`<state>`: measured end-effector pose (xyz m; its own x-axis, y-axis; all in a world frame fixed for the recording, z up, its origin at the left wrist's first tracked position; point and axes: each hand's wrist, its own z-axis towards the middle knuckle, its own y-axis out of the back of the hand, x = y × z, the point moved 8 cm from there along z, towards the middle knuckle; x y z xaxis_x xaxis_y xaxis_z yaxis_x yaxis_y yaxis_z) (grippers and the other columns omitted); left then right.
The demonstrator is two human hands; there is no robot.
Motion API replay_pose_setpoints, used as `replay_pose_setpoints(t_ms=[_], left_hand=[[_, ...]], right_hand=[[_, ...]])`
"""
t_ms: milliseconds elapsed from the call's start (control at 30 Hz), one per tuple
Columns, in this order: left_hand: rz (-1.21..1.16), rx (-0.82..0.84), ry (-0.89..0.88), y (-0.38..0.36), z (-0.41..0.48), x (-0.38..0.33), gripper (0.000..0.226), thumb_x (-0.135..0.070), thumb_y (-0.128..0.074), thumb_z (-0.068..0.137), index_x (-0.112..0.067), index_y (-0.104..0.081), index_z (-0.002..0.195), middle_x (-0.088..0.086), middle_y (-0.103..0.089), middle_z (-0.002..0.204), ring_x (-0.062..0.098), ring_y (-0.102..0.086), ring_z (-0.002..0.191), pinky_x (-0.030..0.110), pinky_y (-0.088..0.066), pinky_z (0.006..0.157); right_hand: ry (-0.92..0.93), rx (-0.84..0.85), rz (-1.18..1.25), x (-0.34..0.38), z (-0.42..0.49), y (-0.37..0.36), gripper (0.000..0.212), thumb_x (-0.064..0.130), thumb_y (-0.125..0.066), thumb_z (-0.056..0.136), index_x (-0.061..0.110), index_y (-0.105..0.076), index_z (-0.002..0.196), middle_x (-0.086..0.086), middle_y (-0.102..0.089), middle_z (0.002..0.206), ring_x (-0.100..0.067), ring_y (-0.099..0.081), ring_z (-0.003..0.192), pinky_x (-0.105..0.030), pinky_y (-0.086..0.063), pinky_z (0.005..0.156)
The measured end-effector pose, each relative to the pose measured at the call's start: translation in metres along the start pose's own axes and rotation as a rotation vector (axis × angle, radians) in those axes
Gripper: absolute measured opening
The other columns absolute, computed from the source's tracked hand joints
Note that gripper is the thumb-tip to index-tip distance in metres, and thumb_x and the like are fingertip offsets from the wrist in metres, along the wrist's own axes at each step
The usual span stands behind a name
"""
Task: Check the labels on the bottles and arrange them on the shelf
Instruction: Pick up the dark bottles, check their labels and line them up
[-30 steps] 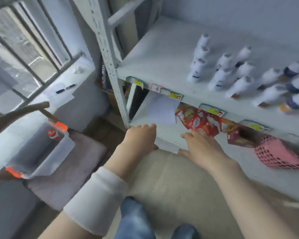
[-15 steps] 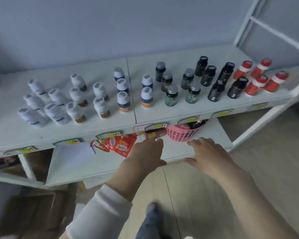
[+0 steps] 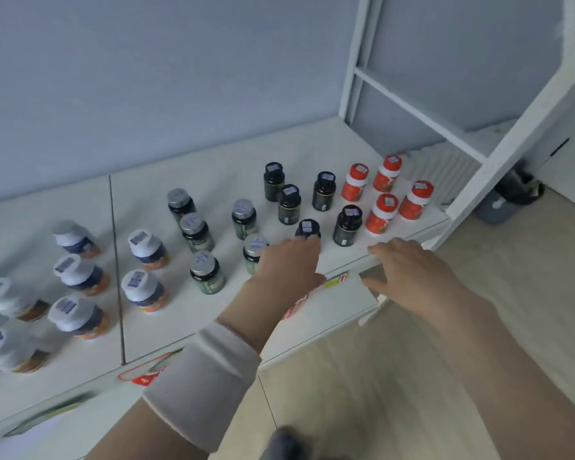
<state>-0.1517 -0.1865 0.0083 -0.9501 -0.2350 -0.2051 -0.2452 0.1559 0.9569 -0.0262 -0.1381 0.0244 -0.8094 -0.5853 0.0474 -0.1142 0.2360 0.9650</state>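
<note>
The white shelf carries grouped bottles: white-capped ones on the left, grey-capped green ones in the middle, black ones and red ones on the right. My left hand, with a white wristband, reaches over the shelf's front. Its fingertips touch the front black bottle, whose body is hidden behind the hand. My right hand hovers with fingers spread over the shelf's front edge, just below the red bottles, and holds nothing.
A white upright post and crossbars close the shelf's right end. Price tags hang along the front edge, and a lower shelf board sticks out beneath. A dark object stands on the wooden floor at the right.
My view swung from the shelf's left end to its right end. Both hands rose from the lower shelf to the top shelf's front, and the left hand reached the front black bottle.
</note>
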Motion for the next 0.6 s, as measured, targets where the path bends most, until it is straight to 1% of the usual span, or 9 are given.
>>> replay_pose_setpoints(t_ms=[133, 300, 367, 433, 533, 600], left_hand=[[-0.016, -0.027, 0.015, 0.005, 0.058, -0.021, 0.046, -0.037, -0.057, 0.088, -0.015, -0.041, 0.126, 0.006, -0.052, 0.124, 0.027, -0.051, 0.115, 0.036, -0.041, 0.084], [-0.11, -0.144, 0.146, -0.001, 0.124, -0.035, 0.041, -0.03, -0.057, 0.088, -0.013, -0.043, 0.123, 0.008, -0.052, 0.121, 0.028, -0.051, 0.113, 0.038, -0.044, 0.085], [-0.126, -0.142, 0.21, -0.013, 0.141, -0.036, 0.046, -0.034, -0.058, 0.087, -0.015, -0.041, 0.126, 0.008, -0.05, 0.124, 0.027, -0.049, 0.115, 0.038, -0.044, 0.089], [-0.144, -0.114, 0.267, -0.026, 0.149, -0.036, 0.049, -0.038, -0.057, 0.088, -0.016, -0.04, 0.128, 0.008, -0.048, 0.127, 0.026, -0.047, 0.117, 0.036, -0.042, 0.091], [-0.233, -0.124, 0.342, -0.038, 0.15, -0.033, 0.044, -0.036, -0.058, 0.088, -0.017, -0.043, 0.125, 0.006, -0.048, 0.125, 0.025, -0.047, 0.115, 0.034, -0.043, 0.089], [-0.448, -0.234, 0.43, -0.033, 0.14, -0.023, 0.038, -0.031, -0.062, 0.086, -0.018, -0.049, 0.119, 0.003, -0.054, 0.116, 0.021, -0.051, 0.104, 0.026, -0.043, 0.081]], right_hand=[[0.038, -0.023, -0.012, -0.03, 0.035, 0.012, 0.055, 0.047, -0.052, 0.088, 0.02, -0.04, 0.134, -0.004, -0.05, 0.131, -0.025, -0.047, 0.121, -0.038, -0.043, 0.097], [0.181, -0.065, -0.036, -0.061, 0.086, 0.026, 0.05, 0.048, -0.053, 0.087, 0.018, -0.043, 0.127, -0.003, -0.053, 0.126, -0.023, -0.051, 0.115, -0.031, -0.045, 0.091], [0.257, -0.073, -0.031, -0.072, 0.105, 0.032, 0.049, 0.047, -0.053, 0.088, 0.018, -0.043, 0.126, -0.003, -0.053, 0.124, -0.023, -0.051, 0.112, -0.03, -0.045, 0.088], [0.338, -0.063, -0.006, -0.082, 0.121, 0.035, 0.048, 0.045, -0.051, 0.089, 0.019, -0.042, 0.128, -0.003, -0.051, 0.127, -0.022, -0.05, 0.114, -0.031, -0.045, 0.088], [0.415, -0.003, 0.116, -0.093, 0.14, 0.039, 0.048, 0.041, -0.051, 0.09, 0.022, -0.039, 0.133, 0.0, -0.047, 0.133, -0.019, -0.045, 0.122, -0.032, -0.043, 0.093], [0.428, 0.021, 0.282, -0.101, 0.149, 0.039, 0.048, 0.038, -0.053, 0.09, 0.024, -0.04, 0.134, 0.003, -0.046, 0.136, -0.016, -0.045, 0.124, -0.031, -0.042, 0.095]])
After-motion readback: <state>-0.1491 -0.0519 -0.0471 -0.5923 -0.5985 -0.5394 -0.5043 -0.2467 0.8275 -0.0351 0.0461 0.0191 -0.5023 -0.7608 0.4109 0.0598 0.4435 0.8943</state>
